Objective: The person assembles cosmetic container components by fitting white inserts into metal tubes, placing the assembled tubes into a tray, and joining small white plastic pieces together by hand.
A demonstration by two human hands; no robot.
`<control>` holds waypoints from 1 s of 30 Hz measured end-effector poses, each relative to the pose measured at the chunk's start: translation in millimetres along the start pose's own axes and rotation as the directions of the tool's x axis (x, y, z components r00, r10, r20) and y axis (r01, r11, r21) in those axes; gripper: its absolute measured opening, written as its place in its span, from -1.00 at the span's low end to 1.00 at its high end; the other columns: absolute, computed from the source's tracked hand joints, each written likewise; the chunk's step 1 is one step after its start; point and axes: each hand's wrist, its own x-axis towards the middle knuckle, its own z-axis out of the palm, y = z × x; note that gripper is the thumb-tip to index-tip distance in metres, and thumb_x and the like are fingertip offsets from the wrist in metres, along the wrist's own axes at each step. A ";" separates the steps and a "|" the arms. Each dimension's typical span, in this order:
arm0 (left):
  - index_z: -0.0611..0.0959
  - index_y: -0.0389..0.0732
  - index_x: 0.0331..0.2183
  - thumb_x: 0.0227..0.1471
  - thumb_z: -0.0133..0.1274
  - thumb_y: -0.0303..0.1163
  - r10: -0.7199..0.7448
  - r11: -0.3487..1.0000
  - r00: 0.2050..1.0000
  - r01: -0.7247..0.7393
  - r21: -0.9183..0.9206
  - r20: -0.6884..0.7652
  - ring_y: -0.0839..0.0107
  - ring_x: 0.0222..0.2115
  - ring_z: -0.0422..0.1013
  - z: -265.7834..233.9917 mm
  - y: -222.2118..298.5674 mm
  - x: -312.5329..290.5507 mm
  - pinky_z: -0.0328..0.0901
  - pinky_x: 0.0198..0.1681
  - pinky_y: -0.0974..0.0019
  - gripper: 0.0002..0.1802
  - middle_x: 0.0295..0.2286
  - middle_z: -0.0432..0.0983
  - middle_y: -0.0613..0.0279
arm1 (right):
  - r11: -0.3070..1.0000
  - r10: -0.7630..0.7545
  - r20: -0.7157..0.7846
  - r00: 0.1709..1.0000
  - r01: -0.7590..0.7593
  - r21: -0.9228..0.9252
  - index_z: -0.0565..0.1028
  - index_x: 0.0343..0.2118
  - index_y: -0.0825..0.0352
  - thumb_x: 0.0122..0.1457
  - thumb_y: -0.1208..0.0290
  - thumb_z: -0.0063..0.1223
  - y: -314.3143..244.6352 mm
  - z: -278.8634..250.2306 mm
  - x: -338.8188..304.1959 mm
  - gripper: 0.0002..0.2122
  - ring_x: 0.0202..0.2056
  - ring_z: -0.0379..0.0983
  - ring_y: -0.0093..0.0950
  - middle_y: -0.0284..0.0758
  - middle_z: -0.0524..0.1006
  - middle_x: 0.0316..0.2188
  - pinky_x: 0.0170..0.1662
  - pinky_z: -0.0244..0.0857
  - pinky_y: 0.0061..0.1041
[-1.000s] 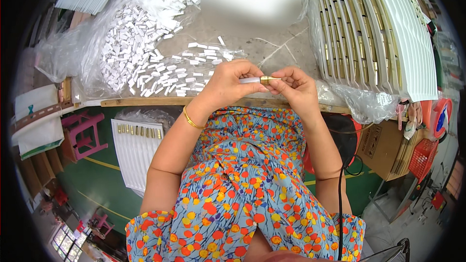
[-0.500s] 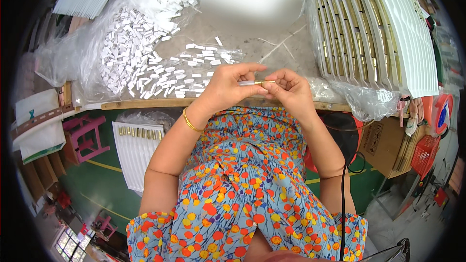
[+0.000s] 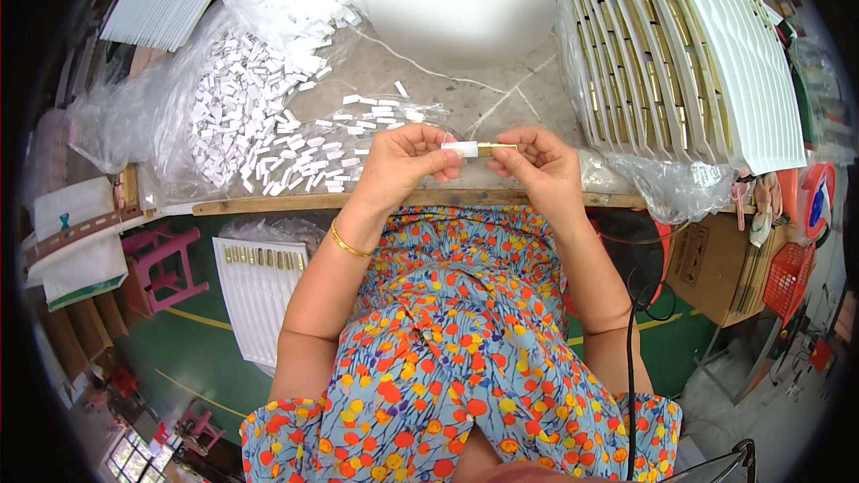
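Above the front edge of the table, my left hand [image 3: 394,165] pinches a small white rectangular piece [image 3: 460,149] between thumb and fingers. Facing it, my right hand [image 3: 548,165] is closed on a slim gold tube [image 3: 485,149]. The tube's left end meets the white piece, and the two lie in one line. Whether the tube is inside the piece or just touching it, I cannot tell. Several loose white pieces [image 3: 383,109] of like shape lie on the table just beyond my left hand.
A big heap of white pieces [image 3: 242,94] spills from clear plastic at the left. White ridged trays with gold tubes [image 3: 658,63] stand at the right. Below the table's wooden edge [image 3: 268,204], another tray [image 3: 255,304] holds several gold pieces. A pink stool [image 3: 165,264] and cardboard [image 3: 716,268] flank me.
The white piece and gold tube have turned so the white piece's broad face shows. My hands have spread slightly apart, the left one shifting a little to the left.
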 end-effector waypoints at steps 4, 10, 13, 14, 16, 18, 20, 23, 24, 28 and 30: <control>0.54 -0.37 -0.38 -0.08 0.07 -0.55 0.004 0.999 0.999 -0.002 -0.048 0.033 0.46 -0.57 0.46 0.3 -1.0 0.1 0.37 -0.52 0.48 -0.86 -0.52 0.52 0.10 | 0.998 -0.003 0.038 0.999 0.005 -0.060 0.41 -0.31 0.46 0.06 0.57 0.01 -2.7 0.3 -3.3 -0.87 -0.42 0.47 -0.60 -0.31 0.50 -0.45 -0.35 0.35 -0.70; 0.53 -0.36 -0.34 -0.07 0.06 -0.53 0.018 0.991 0.999 -0.024 -0.128 -0.042 0.45 -0.50 0.47 6.7 -0.3 -0.1 0.37 -0.45 0.48 -0.83 -0.47 0.53 0.09 | 0.999 -0.041 -0.007 0.999 0.041 0.015 0.41 -0.29 0.46 0.05 0.58 0.02 -6.7 4.5 2.5 -0.85 -0.41 0.46 -0.61 -0.30 0.51 -0.44 -0.34 0.36 -0.68; 0.51 -0.36 -0.31 -0.06 0.06 -0.51 0.029 0.987 0.999 -0.035 -0.156 -0.040 0.44 -0.45 0.47 6.8 0.7 -2.4 0.37 -0.41 0.48 -0.79 -0.43 0.52 0.08 | 0.998 -0.035 -0.049 0.998 0.037 0.045 0.41 -0.28 0.46 0.05 0.57 0.03 -5.4 7.1 3.2 -0.83 -0.41 0.46 -0.61 -0.30 0.51 -0.44 -0.33 0.36 -0.67; 0.51 -0.36 -0.29 -0.06 0.06 -0.51 0.038 0.985 0.997 -0.048 -0.163 -0.064 0.43 -0.44 0.46 8.2 0.0 -2.9 0.37 -0.40 0.47 -0.79 -0.42 0.52 0.08 | 0.998 -0.033 -0.066 0.997 0.036 0.047 0.41 -0.28 0.45 0.04 0.56 0.04 -3.8 8.9 3.2 -0.83 -0.42 0.45 -0.63 -0.32 0.51 -0.44 -0.34 0.34 -0.69; 0.50 -0.36 -0.28 -0.05 0.05 -0.51 0.052 0.984 0.995 -0.066 -0.166 -0.085 0.43 -0.42 0.46 10.0 -1.3 -2.1 0.38 -0.38 0.46 -0.78 -0.40 0.51 0.08 | 0.998 -0.038 -0.083 0.996 0.042 0.050 0.41 -0.27 0.43 0.03 0.56 0.06 0.5 13.8 0.9 -0.82 -0.43 0.44 -0.64 -0.33 0.51 -0.44 -0.35 0.33 -0.71; 0.49 -0.36 -0.26 -0.02 0.02 -0.49 0.022 0.946 0.983 -0.079 -0.313 -0.183 0.40 -0.40 0.46 12.6 -3.0 0.3 0.39 -0.35 0.44 -0.77 -0.39 0.50 0.09 | 0.998 -0.061 -0.058 0.996 0.060 -0.011 0.43 -0.28 0.40 0.02 0.54 0.08 4.4 18.6 -2.4 -0.82 -0.48 0.40 -0.69 -0.38 0.50 -0.47 -0.39 0.28 -0.73; 0.49 -0.36 -0.24 0.00 0.00 -0.47 0.025 0.925 0.981 -0.096 -0.369 -0.191 0.39 -0.40 0.46 12.4 -2.4 3.3 0.39 -0.35 0.43 -0.76 -0.39 0.50 0.10 | 0.993 -0.112 0.019 0.993 0.113 -0.039 0.44 -0.28 0.39 0.02 0.53 0.07 4.6 18.2 -2.6 -0.82 -0.48 0.39 -0.70 -0.41 0.49 -0.48 -0.39 0.26 -0.74; 0.49 -0.36 -0.23 0.03 -0.03 -0.43 -0.030 0.921 0.988 -0.030 -0.388 -0.149 0.37 -0.39 0.47 12.8 0.2 1.8 0.40 -0.33 0.40 -0.74 -0.39 0.50 0.11 | 0.994 -0.099 0.081 0.992 0.102 -0.034 0.47 -0.30 0.39 0.03 0.50 0.06 0.6 13.2 5.0 -0.84 -0.46 0.36 -0.70 -0.45 0.45 -0.46 -0.37 0.24 -0.72; 0.50 -0.36 -0.23 0.04 -0.04 -0.41 -0.068 0.936 0.993 0.031 -0.352 -0.092 0.35 -0.40 0.47 14.4 1.2 0.5 0.40 -0.33 0.39 -0.74 -0.39 0.50 0.11 | 0.987 -0.106 0.039 0.994 0.110 -0.113 0.48 -0.31 0.40 0.03 0.50 0.05 -0.4 12.7 10.3 -0.85 -0.45 0.36 -0.69 -0.44 0.44 -0.45 -0.37 0.24 -0.72; 0.52 -0.38 -0.25 0.02 -0.01 -0.41 -0.068 0.950 0.997 0.058 -0.306 -0.022 0.37 -0.42 0.47 21.4 4.6 -0.9 0.41 -0.34 0.38 -0.74 -0.42 0.51 0.11 | 0.957 -0.185 0.085 0.979 0.199 -0.210 0.50 -0.34 0.40 0.01 0.53 0.05 -1.3 12.9 27.3 -0.86 -0.45 0.35 -0.66 -0.40 0.43 -0.46 -0.40 0.23 -0.70; 0.54 -0.37 -0.28 0.02 -0.01 -0.40 -0.106 0.949 0.994 0.094 -0.301 -0.026 0.36 -0.42 0.47 19.9 6.2 -2.8 0.41 -0.34 0.36 -0.75 -0.42 0.51 0.11 | 0.944 -0.185 0.152 0.971 0.219 -0.247 0.51 -0.35 0.39 0.00 0.54 0.06 0.5 14.9 28.9 -0.86 -0.46 0.36 -0.65 -0.40 0.43 -0.47 -0.40 0.23 -0.69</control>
